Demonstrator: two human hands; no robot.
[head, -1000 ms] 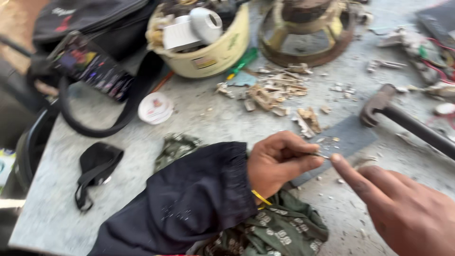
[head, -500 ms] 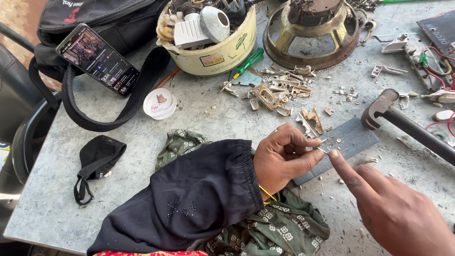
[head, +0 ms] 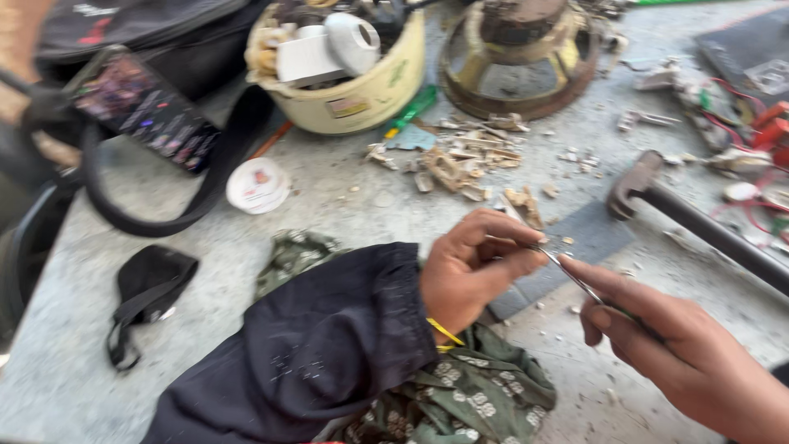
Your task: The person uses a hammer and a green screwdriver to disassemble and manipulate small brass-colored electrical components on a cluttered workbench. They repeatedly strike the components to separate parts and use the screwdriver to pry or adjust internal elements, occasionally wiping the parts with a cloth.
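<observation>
At the centre of the frame the left hand (head: 472,267) and the right hand (head: 682,358) meet over a dark flat slab (head: 575,247) lying on the grey counter (head: 345,218). Both work on a thin metal tool (head: 575,279), something like tweezers or a slim pin, which runs slantwise between them.

Going by the pale broken scraps (head: 464,160) scattered above the hands, a good deal of picking apart looks already done. The piece in hand is too small and blurred to tell how much of it is left.

The left hand comes in from the lower left in a dark sleeve, wrist bent, its fingers (head: 501,238) curled and pinching at the tool's upper end. The right hand enters from the lower right, its fingers closed along the tool's lower part, forefinger laid out straight along it.

In the upper middle stand a cream bowl of parts (head: 374,99) and a round metal speaker frame (head: 526,78). A hammer (head: 699,222) lies at the right, and a phone (head: 140,107) rests at the upper left.
</observation>
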